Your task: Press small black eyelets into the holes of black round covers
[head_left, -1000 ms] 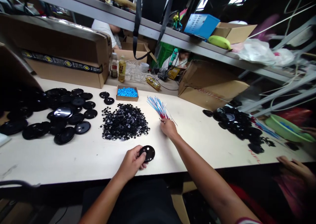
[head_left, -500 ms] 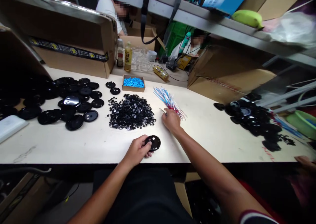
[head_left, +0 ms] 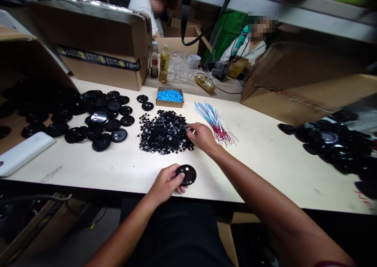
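Note:
My left hand (head_left: pixel 167 183) is closed on a round black disc (head_left: pixel 188 175) with small holes, held over the table's front edge. My right hand (head_left: pixel 202 137) is at the right side of a pile of small black pieces (head_left: pixel 165 133), its fingers bent together at the pile; what they hold, if anything, is too small to make out. Right of that hand lies a bundle of blue, white and red sticks (head_left: pixel 216 121). Behind the pile stands a small box of blue pieces (head_left: pixel 170 96).
Many black discs (head_left: pixel 113 122) lie at the left near a white case (head_left: pixel 26 153). Cardboard boxes (head_left: pixel 103 35) stand behind them and at the right (head_left: pixel 297 82). More dark discs (head_left: pixel 330 137) lie far right. Two people sit beyond the table.
My right hand has moved left from the stick bundle to the pile. The thin stick seen at its fingers before no longer shows. The view has shifted; my left hand still holds the disc.

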The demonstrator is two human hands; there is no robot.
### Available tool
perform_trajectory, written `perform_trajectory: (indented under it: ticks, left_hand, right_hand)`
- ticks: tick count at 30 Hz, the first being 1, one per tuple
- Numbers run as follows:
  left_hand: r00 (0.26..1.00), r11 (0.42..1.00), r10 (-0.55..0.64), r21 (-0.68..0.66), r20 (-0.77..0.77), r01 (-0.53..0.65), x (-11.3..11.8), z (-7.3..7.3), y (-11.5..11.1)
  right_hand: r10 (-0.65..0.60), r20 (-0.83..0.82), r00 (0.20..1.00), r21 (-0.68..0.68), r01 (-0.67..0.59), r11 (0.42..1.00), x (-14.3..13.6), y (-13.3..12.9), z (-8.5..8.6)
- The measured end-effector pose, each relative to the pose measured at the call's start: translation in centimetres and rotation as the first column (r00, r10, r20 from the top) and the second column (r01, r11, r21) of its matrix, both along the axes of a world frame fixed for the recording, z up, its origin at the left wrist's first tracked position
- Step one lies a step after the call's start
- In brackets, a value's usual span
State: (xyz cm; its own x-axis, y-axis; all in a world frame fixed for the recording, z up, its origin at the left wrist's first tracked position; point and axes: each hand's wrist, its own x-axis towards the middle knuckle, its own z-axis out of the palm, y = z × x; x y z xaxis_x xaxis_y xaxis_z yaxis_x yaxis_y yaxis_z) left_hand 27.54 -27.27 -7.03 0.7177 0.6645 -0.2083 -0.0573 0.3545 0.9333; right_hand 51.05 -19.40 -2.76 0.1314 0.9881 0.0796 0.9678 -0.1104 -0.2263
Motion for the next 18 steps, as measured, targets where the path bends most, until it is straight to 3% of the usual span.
perform_trajectory:
  ticks: [3,6,11,18]
  left_hand:
    - [1.000,1.000,-0.004,0.000,-0.008,0.004,0.1,0.0,0.0]
    - [0.999,1.000,0.004,0.002,-0.032,-0.004,0.1,0.2,-0.1]
    - [0.999,1.000,0.015,-0.006,-0.036,-0.016,0.4,0.1,-0.1]
    - [0.998,0.992,0.025,-0.124,-0.049,-0.031,1.3,-0.6,-0.8]
  right_hand:
    - [0.198,-0.049,0.979,-0.012,-0.199,0.980,-3.4,2.6,0.8]
    - [0.297,-0.066,0.953,-0.042,-0.300,0.953,-5.8,5.2,1.2]
    - [0.274,-0.111,0.955,-0.076,-0.283,0.956,-6.1,8.0,1.3]
    - [0.268,-0.357,0.895,0.012,-0.283,0.959,-5.2,7.9,2.0]
